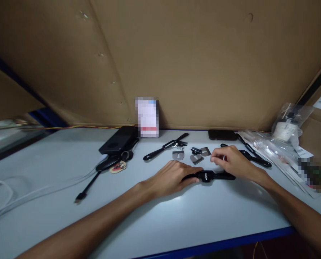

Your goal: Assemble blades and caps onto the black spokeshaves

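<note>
My left hand (178, 176) is closed around the left handle of a black spokeshave body (206, 176), holding it low over the table. A small silvery screw shows at the middle of the body. Just above its right handle is my right hand (232, 160), fingers bent and thumb drawn in; anything between the fingertips is too small to make out. Beyond the hands lie several slotted grey blades (196, 159) and a small black cap (196, 150). Another black spokeshave body (164, 146) lies behind my left hand, with small metal parts beside it.
More black spokeshave parts (257, 160) lie right of my right hand, by clear plastic bags (271, 151). A dark phone (222, 135) lies at the back. A lit screen (147, 118) leans on the cardboard wall (203, 64). At left are a black box (118, 140) and cables.
</note>
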`<control>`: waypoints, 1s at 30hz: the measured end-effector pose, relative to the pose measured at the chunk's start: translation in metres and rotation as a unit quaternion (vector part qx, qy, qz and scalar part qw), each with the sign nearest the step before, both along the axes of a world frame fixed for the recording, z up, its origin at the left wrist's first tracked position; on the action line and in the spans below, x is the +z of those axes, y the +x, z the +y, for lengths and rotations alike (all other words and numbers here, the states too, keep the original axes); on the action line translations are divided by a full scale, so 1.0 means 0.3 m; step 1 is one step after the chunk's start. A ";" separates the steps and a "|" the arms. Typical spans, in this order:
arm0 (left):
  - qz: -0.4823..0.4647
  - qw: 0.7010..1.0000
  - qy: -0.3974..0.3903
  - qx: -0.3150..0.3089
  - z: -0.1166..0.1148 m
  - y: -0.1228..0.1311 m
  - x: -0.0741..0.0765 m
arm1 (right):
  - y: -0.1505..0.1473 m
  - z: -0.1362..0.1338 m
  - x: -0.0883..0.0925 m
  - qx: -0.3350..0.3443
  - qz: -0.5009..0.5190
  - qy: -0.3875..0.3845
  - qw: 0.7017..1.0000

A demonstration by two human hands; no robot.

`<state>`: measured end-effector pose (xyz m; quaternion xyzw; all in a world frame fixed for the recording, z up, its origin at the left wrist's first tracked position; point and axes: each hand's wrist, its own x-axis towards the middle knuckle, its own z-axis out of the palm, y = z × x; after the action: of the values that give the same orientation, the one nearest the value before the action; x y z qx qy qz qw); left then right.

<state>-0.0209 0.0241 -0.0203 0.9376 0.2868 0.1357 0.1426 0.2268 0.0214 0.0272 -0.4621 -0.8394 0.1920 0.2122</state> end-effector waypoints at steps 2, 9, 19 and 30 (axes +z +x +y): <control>-0.004 1.000 -0.001 -0.002 -0.001 0.001 0.004 | -0.020 -0.026 0.004 0.023 -0.038 -0.032 0.998; -0.018 1.000 0.005 -0.015 0.004 -0.001 0.009 | -0.038 -0.053 -0.012 0.135 -0.026 -0.032 0.990; -0.004 1.000 0.025 -0.009 0.006 -0.003 0.002 | -0.029 -0.038 -0.020 0.110 -0.042 0.020 0.993; -0.011 1.000 0.005 -0.008 0.004 0.000 0.007 | -0.028 -0.041 -0.032 0.122 -0.051 0.015 0.991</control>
<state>-0.0211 0.0253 -0.0181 0.9390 0.2769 0.1466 0.1418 0.2185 0.0091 0.0176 -0.3619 -0.9020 0.1804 0.1510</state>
